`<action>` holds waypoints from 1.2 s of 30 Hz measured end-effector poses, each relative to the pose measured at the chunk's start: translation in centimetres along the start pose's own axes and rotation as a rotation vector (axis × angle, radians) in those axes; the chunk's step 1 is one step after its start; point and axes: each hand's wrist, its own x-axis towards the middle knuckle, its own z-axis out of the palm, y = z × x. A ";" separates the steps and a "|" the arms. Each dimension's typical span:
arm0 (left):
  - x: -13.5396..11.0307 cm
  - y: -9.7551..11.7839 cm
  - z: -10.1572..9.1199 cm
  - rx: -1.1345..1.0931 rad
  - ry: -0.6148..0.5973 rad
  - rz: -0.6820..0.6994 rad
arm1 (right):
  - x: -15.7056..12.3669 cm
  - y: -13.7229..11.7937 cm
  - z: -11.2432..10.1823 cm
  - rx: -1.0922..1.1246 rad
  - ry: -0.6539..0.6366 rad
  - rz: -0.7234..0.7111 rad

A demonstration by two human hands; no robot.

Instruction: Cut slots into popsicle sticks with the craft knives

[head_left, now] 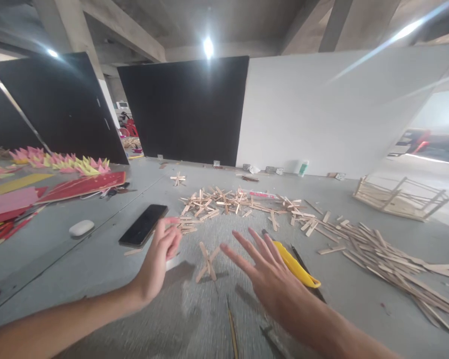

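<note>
A small star of crossed wooden craft sticks sits on the grey table between my two hands. To its left hovers my left hand, its fingers loosely bent and somewhat apart, with nothing visible in them. My right hand is to its right, palm down with the fingers spread. Beside and partly under the right hand is a yellow-handled cutter. A black phone lies just behind my left hand. Beyond both hands spreads a pile of similar crossed-stick pieces.
Loose sticks are heaped at the right, near a small stick-built frame. A white case and coloured paper pieces lie left. A thin pointed tool is in front. A glue bottle stands by the white panel.
</note>
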 end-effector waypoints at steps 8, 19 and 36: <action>0.0 -1.2 -0.2 0.183 -0.024 0.038 | 0.0 0.2 -0.3 -0.004 -0.049 0.038; -1.7 -1.5 -0.1 0.424 -0.470 0.254 | 0.0 -0.7 -1.4 -0.011 -0.211 -0.115; -1.3 -2.4 0.5 0.373 -0.574 0.298 | 0.3 -1.2 -1.7 0.042 -0.289 -0.206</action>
